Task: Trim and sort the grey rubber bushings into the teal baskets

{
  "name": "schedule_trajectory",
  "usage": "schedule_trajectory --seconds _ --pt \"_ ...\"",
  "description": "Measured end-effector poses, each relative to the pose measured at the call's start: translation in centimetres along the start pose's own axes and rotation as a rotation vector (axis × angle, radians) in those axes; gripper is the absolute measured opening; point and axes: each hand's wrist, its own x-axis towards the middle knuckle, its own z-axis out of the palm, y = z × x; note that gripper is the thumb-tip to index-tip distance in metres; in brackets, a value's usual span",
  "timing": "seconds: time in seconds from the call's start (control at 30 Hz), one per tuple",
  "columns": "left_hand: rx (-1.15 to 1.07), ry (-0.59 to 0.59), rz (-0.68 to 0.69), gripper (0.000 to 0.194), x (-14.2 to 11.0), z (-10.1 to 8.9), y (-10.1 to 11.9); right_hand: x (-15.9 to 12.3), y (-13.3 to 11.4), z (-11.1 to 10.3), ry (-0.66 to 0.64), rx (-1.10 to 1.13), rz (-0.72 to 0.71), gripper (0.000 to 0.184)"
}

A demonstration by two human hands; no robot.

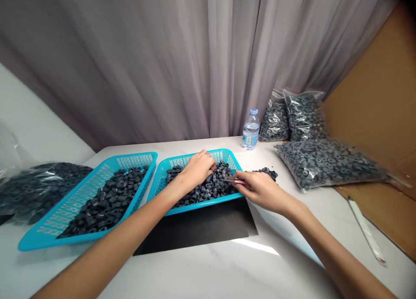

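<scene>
My left hand (pixel 199 167) is over the right-hand turquoise basket (pixel 197 207), its fingers curled down at the small dark grey ring-like plastic pieces (pixel 208 190) heaped inside. Whatever lies between those fingertips is hidden. At the basket's right rim, my right hand (pixel 255 186) is closed around a slim tool with a reddish handle and a narrow metal tip (pixel 230 178); its exact kind is hard to make out. The tip points left, over the pieces and towards my left hand.
Another turquoise basket (pixel 29 242) of similar pieces stands left, beside a clear bag (pixel 48 182). A black sheet (pixel 201 229) lies in front. Loose pieces (pixel 269 173), a water bottle (pixel 250 132), filled bags (pixel 334 162), a white strip-like object (pixel 366 229) and cardboard (pixel 373 95) are right.
</scene>
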Motion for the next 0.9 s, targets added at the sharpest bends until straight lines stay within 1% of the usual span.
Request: schedule_trajectory --seconds 0.1,0.2,0.27,0.33,0.4,0.5,0.57,0.67,0.77,0.9 --pt "-0.062 0.036 -0.026 0.011 0.0 -0.5 -0.1 0.0 0.0 0.0 0.01 -0.002 0.004 0.018" --pt "-0.155 0.111 -0.079 0.005 -1.0 -1.4 0.1 0.0 -0.1 0.0 0.017 -0.005 0.004 0.017" --pt "-0.216 0.173 -0.133 0.007 -2.7 -1.9 0.4 0.0 -0.1 -0.1 0.019 -0.01 0.003 0.016" --pt "-0.29 0.228 -0.199 0.01 -5.0 -2.1 0.7 0.0 -0.1 0.0 0.017 -0.016 0.003 0.016" --pt "-0.434 0.271 -0.291 0.013 -7.4 -2.2 0.8 0.0 0.0 0.0 0.012 -0.021 0.002 0.016" --pt "-0.63 0.266 -0.393 0.021 -10.1 -2.2 0.8 -0.1 0.1 0.3 0.017 -0.017 0.005 0.018" --pt "-0.695 0.255 -0.413 0.022 -11.1 -2.2 1.1 -0.2 0.2 0.5 0.019 -0.008 0.008 0.019" --pt "-0.813 0.226 -0.41 0.022 -11.5 -2.4 1.9 -0.4 0.3 0.7 0.008 -0.012 0.016 0.02" --pt "-0.918 0.173 -0.366 0.024 -11.7 -2.5 2.8 -0.6 0.5 0.7 0.002 -0.003 0.022 0.02" --pt "-0.992 0.149 -0.343 0.026 -11.9 -2.5 3.5 -0.7 0.6 0.8 0.001 0.018 0.036 0.019"
